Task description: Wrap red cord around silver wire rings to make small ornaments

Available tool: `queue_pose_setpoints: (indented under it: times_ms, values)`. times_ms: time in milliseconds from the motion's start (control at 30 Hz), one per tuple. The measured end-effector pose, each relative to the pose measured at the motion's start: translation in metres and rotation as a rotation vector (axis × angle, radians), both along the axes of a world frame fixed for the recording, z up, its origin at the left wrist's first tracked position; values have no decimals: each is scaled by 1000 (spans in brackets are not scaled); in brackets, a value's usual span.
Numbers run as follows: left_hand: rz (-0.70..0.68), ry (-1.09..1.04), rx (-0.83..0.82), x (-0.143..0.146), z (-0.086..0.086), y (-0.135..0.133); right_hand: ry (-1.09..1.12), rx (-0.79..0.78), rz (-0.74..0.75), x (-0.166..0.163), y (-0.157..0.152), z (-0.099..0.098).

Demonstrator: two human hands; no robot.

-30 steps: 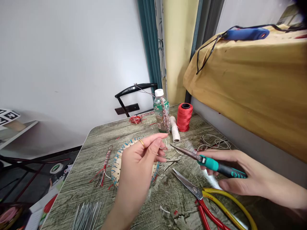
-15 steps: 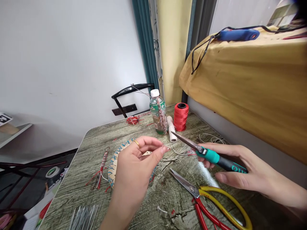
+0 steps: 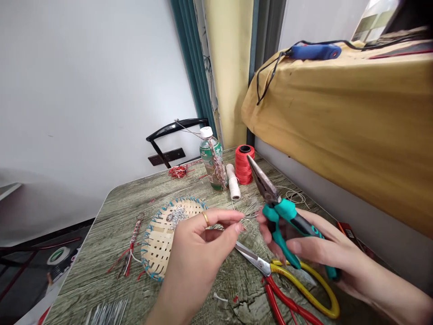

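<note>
My right hand [image 3: 314, 248] grips teal-handled needle-nose pliers [image 3: 275, 205], jaws closed and pointing up and away toward the red thread spool [image 3: 244, 164]. My left hand [image 3: 206, 243], a gold ring on one finger, pinches something too small to make out between thumb and fingertips, just left of the pliers. Under and behind the left hand lies a small round woven basket [image 3: 162, 239] with a blue stitched rim and a cluster of small metal rings [image 3: 176, 215] inside. Scissors with yellow and red handles [image 3: 287, 280] lie on the table below both hands.
On the wooden table [image 3: 128, 198]: a plastic bottle [image 3: 211, 158] wrapped with braided cord, a white thread spool [image 3: 233, 187], a red-white braided cord [image 3: 130, 241], metal rods [image 3: 104, 311] at the near edge. A yellow-covered ledge [image 3: 338, 122] rises on the right; a black chair [image 3: 169, 135] stands behind.
My right hand swung the pliers from pointing left to pointing up and away. My left hand dropped lower and closed its fingers into a pinch, uncovering the basket. The view shifted right.
</note>
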State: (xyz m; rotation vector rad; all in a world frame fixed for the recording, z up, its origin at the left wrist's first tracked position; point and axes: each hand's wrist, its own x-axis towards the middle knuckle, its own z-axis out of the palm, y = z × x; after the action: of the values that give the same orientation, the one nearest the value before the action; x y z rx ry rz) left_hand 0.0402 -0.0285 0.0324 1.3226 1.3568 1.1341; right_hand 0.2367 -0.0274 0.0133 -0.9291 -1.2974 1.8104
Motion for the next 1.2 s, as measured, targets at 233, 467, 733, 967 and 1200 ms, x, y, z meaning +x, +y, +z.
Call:
queue_pose_setpoints:
  times_ms: [233, 467, 733, 967, 1200]
  values:
    - [77, 55, 123, 7, -3, -3, 144, -139, -22, 1, -10, -12]
    - [60, 19, 126, 9, -3, -5, 155, -98, 81, 7, -9, -18]
    - [-10, 92, 250, 8, -2, -9, 269, -151, 93, 7, -5, -8]
    - [-55, 49, 198, 5, 3, -7, 557, -233, 151, 3, -2, -1]
    - [20, -176, -82, 3, -2, -1, 336, -199, 28, 5, -2, -7]
